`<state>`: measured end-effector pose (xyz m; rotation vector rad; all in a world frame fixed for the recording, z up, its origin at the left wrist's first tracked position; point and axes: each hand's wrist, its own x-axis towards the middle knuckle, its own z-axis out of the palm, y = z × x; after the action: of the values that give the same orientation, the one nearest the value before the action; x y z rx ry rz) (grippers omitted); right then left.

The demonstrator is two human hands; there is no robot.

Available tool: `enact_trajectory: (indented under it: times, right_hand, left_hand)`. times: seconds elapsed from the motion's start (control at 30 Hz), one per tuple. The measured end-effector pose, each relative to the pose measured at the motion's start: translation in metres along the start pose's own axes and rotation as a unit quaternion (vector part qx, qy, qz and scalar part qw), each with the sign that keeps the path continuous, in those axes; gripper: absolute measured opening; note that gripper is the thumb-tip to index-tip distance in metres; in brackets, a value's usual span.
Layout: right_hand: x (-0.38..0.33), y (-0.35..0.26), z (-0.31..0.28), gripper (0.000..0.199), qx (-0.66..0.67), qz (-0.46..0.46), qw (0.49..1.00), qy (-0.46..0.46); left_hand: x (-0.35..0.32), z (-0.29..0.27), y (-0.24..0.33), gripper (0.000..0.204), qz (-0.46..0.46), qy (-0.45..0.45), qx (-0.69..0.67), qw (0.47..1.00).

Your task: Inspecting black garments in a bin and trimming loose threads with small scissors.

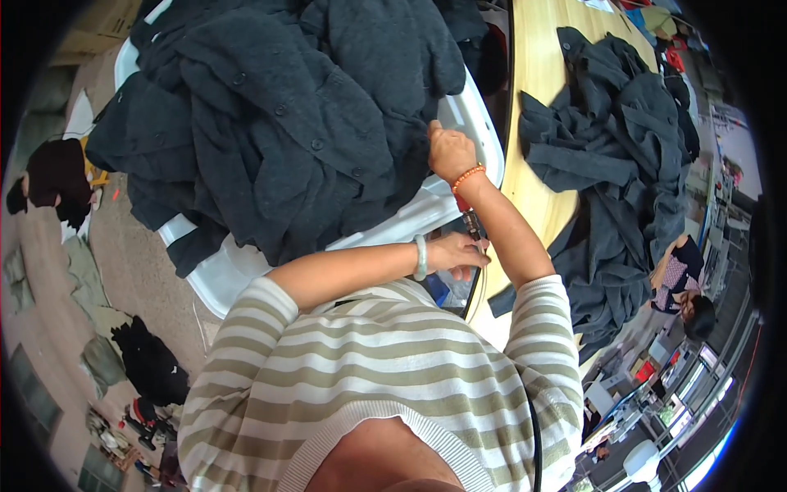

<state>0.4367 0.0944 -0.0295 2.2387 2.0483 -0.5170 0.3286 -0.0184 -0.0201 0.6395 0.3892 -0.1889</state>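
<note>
My right hand (pixel 452 153), with an orange beaded bracelet at the wrist, is closed in a fist at the right edge of a heap of dark charcoal buttoned garments (pixel 287 123). Whatever it grips is hidden by the fingers. From under that wrist shows a red piece with a dark metal fitting (pixel 470 223), and a thin pale hose (pixel 482 287) runs down from it. My left hand (pixel 455 256), wearing a pale green bangle, is near the hose with loosely bent, parted fingers. The garments lie piled over a white plastic tub (pixel 221 275).
On the right, a light wooden table (pixel 537 193) carries more dark garments (pixel 611 164). Another person (pixel 684 283) is beyond it at the right. Dark cloth (pixel 147 361) and grey-green bundles (pixel 90 283) lie on the floor at left. A cardboard box (pixel 94 29) stands at the far left.
</note>
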Motion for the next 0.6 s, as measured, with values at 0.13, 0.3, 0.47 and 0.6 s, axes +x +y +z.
enact_trajectory:
  times: [0.13, 0.3, 0.47, 0.6]
  right_hand:
    - [-0.014, -0.004, -0.011, 0.027, 0.044, 0.019, 0.999, -0.014]
    - [-0.051, 0.021, -0.035, 0.039, 0.207, 0.009, 0.977, 0.043]
    - [-0.137, 0.066, -0.060, 0.050, 0.485, 0.104, 0.866, 0.060]
    - [-0.211, 0.028, -0.084, 0.042, 0.623, 0.191, 0.758, -0.018]
  left_hand:
    - [0.025, 0.009, -0.012, 0.029, 0.022, 0.027, -0.072, 0.997]
    - [0.028, 0.012, -0.009, 0.031, 0.087, 0.040, -0.169, 0.981]
    - [0.027, -0.001, 0.039, 0.035, 0.087, 0.005, -0.257, 0.962]
    - [0.027, -0.032, 0.046, 0.028, 0.120, -0.138, -0.462, 0.868]
